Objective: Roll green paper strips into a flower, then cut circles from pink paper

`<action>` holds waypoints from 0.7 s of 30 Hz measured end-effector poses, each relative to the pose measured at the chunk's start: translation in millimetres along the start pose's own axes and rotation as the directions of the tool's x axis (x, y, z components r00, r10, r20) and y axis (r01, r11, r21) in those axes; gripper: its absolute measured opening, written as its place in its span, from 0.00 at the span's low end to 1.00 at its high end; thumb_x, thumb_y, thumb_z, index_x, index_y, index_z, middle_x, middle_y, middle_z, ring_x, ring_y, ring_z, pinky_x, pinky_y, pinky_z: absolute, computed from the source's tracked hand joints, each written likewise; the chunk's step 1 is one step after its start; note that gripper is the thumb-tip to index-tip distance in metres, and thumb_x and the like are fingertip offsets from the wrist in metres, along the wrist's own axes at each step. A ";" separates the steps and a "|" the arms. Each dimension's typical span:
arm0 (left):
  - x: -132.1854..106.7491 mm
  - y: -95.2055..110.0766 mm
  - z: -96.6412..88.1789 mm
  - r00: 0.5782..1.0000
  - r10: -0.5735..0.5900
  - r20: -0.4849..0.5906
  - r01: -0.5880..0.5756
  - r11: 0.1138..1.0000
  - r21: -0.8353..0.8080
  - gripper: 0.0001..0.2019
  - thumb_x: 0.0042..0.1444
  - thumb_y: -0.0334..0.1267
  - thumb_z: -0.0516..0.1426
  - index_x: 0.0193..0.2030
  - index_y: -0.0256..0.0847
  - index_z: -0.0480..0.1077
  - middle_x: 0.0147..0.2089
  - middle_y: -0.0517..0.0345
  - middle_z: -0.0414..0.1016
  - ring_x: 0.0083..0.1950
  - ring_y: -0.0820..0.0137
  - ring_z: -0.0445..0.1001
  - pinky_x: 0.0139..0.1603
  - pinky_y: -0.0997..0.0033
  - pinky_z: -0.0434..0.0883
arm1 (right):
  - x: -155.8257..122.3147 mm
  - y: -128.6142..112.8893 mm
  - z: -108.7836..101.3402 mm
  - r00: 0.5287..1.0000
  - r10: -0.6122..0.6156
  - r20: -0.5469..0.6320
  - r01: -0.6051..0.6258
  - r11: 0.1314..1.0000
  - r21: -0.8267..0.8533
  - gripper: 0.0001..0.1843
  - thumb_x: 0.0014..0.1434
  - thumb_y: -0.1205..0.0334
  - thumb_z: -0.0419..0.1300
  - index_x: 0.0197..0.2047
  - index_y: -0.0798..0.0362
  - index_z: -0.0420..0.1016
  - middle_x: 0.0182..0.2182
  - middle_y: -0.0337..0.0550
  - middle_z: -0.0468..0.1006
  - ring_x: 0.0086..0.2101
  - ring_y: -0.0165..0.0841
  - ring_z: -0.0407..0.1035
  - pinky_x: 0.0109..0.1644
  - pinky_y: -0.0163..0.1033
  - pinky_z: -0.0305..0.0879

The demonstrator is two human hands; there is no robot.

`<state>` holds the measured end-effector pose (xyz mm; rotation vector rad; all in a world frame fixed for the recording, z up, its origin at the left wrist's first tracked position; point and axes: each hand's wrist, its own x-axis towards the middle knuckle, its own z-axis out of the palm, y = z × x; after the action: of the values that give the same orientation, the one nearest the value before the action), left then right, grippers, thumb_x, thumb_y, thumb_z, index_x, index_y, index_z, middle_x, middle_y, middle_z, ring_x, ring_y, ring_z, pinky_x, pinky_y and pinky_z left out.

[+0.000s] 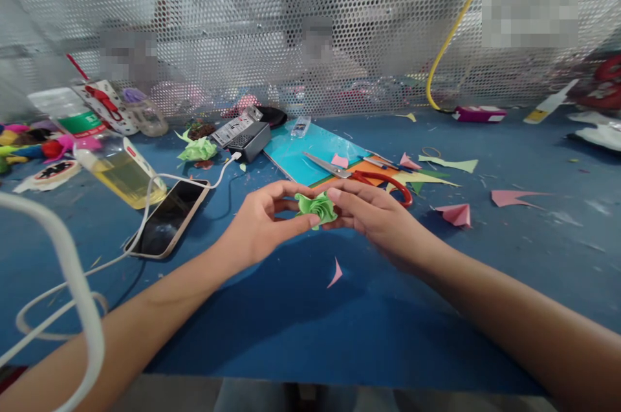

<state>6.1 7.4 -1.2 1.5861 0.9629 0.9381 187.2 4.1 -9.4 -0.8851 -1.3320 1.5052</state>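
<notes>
A small green folded paper flower (317,207) is held over the blue table (301,321) between both my hands. My left hand (262,221) pinches its left side with thumb and fingers curled round it. My right hand (373,215) grips its right side, fingers pressed together against the paper. Just behind my hands lie red-handled scissors (369,176) on a stack of teal and orange paper sheets (310,153).
A phone (167,218) on a white cable lies at left beside a bottle of yellow liquid (121,169). Pink paper scraps (456,213) and green offcuts (449,163) are scattered at right. A crumpled green paper (196,150) and a dark box (250,140) sit behind. A perforated metal screen (291,24) closes the back.
</notes>
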 end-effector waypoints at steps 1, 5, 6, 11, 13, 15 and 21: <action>0.0 0.3 0.2 1.000 -0.006 -0.008 0.006 1.000 -0.017 0.16 0.46 0.37 0.65 0.42 0.38 0.71 0.40 0.55 0.76 0.39 0.72 0.74 0.38 0.73 0.73 | -0.1 -0.3 0.2 1.000 0.002 -0.002 -0.002 1.000 0.000 0.13 0.55 0.52 0.60 0.37 0.54 0.72 0.33 0.40 0.73 0.32 0.28 0.71 0.39 0.37 0.72; 1.0 -0.1 0.6 0.996 -0.080 -0.034 0.074 0.987 -0.145 0.15 0.45 0.37 0.66 0.40 0.38 0.72 0.35 0.58 0.76 0.34 0.74 0.74 0.36 0.74 0.73 | 0.8 1.1 -0.8 1.000 -0.006 0.000 0.006 0.998 -0.058 0.15 0.54 0.54 0.62 0.42 0.54 0.70 0.36 0.40 0.75 0.33 0.28 0.72 0.40 0.36 0.71; 1.5 -0.7 0.6 0.993 -0.111 -0.031 0.104 0.978 -0.181 0.15 0.45 0.36 0.66 0.40 0.38 0.72 0.35 0.58 0.76 0.34 0.74 0.75 0.36 0.74 0.73 | 1.5 2.3 -1.7 1.000 -0.006 -0.002 0.005 0.996 -0.091 0.16 0.53 0.56 0.63 0.43 0.54 0.70 0.37 0.40 0.75 0.33 0.28 0.72 0.41 0.36 0.71; 4.1 -3.6 0.1 0.975 -0.222 0.012 0.213 0.917 -0.338 0.13 0.47 0.39 0.65 0.39 0.37 0.73 0.38 0.55 0.76 0.39 0.71 0.76 0.40 0.72 0.74 | 5.9 9.0 -7.1 0.999 -0.030 -0.039 0.023 0.982 -0.185 0.13 0.52 0.57 0.63 0.40 0.53 0.71 0.33 0.39 0.76 0.32 0.28 0.73 0.42 0.37 0.70; 4.9 -3.9 0.0 0.971 -0.235 0.041 0.232 0.892 -0.387 0.12 0.51 0.43 0.63 0.37 0.37 0.73 0.39 0.53 0.76 0.40 0.71 0.75 0.38 0.72 0.74 | 7.5 10.3 -8.4 0.997 -0.055 -0.057 0.042 0.979 -0.200 0.12 0.52 0.56 0.63 0.38 0.53 0.72 0.32 0.39 0.77 0.31 0.28 0.72 0.41 0.38 0.71; 5.4 -3.5 0.1 0.968 -0.243 0.058 0.245 0.882 -0.402 0.12 0.52 0.45 0.61 0.36 0.36 0.74 0.39 0.53 0.76 0.41 0.71 0.74 0.38 0.72 0.74 | 8.8 10.5 -9.0 0.994 -0.083 -0.071 0.066 0.973 -0.221 0.12 0.52 0.55 0.63 0.37 0.53 0.72 0.32 0.39 0.77 0.30 0.28 0.72 0.40 0.37 0.71; 7.7 -5.9 1.0 0.957 -0.284 -0.050 0.249 0.902 -0.354 0.13 0.45 0.34 0.65 0.39 0.37 0.73 0.40 0.55 0.74 0.38 0.73 0.74 0.38 0.72 0.74 | 10.9 12.4 -10.9 0.971 -0.220 -0.098 0.172 0.919 -0.355 0.13 0.57 0.52 0.58 0.38 0.53 0.73 0.32 0.42 0.77 0.32 0.31 0.72 0.39 0.39 0.71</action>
<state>9.2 15.1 -6.3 1.0892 0.9951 0.9401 191.7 18.0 -22.7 -1.0181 -1.5593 1.0540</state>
